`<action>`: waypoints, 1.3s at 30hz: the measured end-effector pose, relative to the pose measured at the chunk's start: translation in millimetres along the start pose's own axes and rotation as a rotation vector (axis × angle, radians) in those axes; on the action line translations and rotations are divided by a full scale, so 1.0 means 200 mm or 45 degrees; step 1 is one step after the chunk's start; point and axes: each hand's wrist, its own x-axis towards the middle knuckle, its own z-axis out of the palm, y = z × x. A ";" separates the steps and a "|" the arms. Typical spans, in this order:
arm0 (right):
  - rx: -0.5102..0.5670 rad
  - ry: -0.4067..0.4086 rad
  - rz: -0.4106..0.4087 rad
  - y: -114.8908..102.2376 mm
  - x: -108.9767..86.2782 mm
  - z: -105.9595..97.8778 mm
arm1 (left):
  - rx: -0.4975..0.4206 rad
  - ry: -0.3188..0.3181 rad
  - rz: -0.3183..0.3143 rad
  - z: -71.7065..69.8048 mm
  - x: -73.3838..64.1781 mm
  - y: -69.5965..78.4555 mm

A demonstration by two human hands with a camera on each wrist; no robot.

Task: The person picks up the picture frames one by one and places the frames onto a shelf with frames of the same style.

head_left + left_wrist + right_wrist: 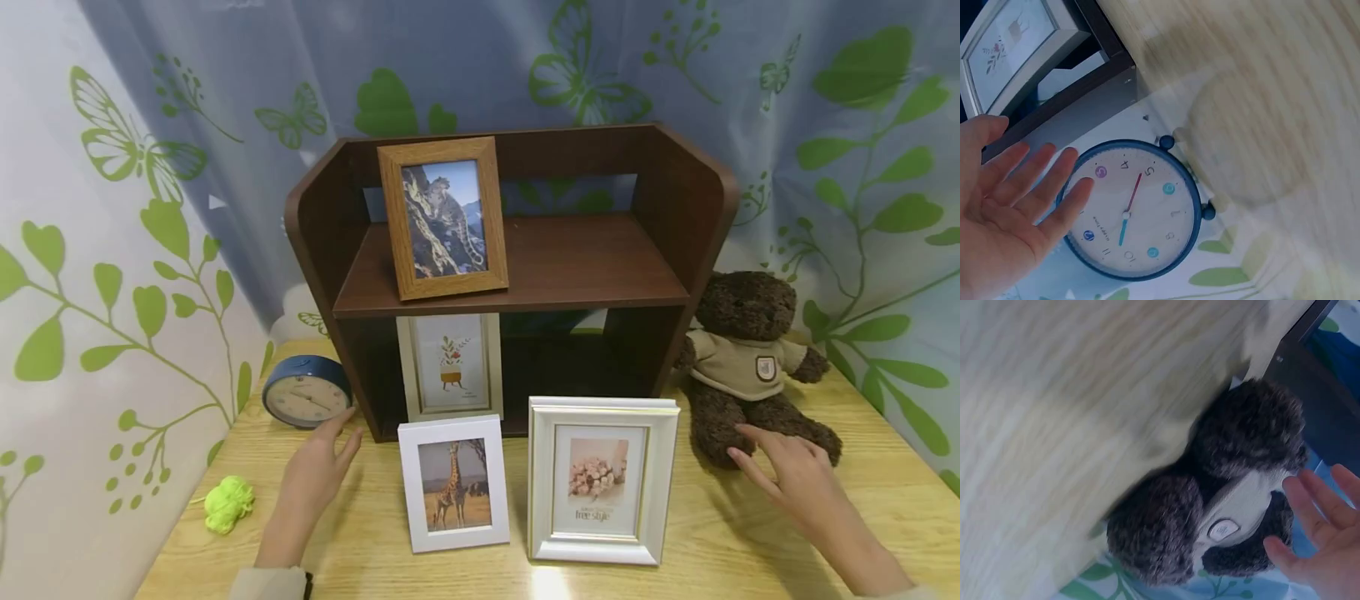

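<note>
My left hand (318, 467) hovers just in front of a round blue alarm clock (307, 398) with a pale dial. In the left wrist view the fingers of that hand (1016, 206) are spread and overlap the edge of the clock face (1147, 231). On the other side, my right hand (798, 479) reaches toward a seated dark brown teddy bear (735, 367) in a beige top with a badge. Its loosely extended fingertips overlap the bear's leg in the head view. The right wrist view shows this hand (1322, 531) with fingers apart, holding nothing, beside the bear (1250, 428).
A dark brown two-tier shelf (592, 258) stands in the middle. A wood-coloured frame (491, 217) is on its upper tier, a cream frame (491, 367) below. A giraffe picture frame (453, 492) and a larger white frame (600, 550) stand in front. Green yarn (228, 504) lies left.
</note>
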 end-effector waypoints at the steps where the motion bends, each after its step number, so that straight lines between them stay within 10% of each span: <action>1: 0.026 0.001 -0.013 -0.01 0.00 0.01 | -0.021 0.009 0.004 0.00 0.00 0.00; 10: 0.133 0.032 -0.202 -0.14 -0.03 0.07 | -0.122 0.302 0.180 0.05 0.03 0.00; 24: 0.274 0.125 -0.502 -0.29 -0.06 0.12 | -0.331 0.621 0.189 0.07 0.12 0.08; 39: 0.476 -0.211 0.062 -0.46 -0.09 0.12 | -0.460 0.783 0.241 0.10 0.19 0.10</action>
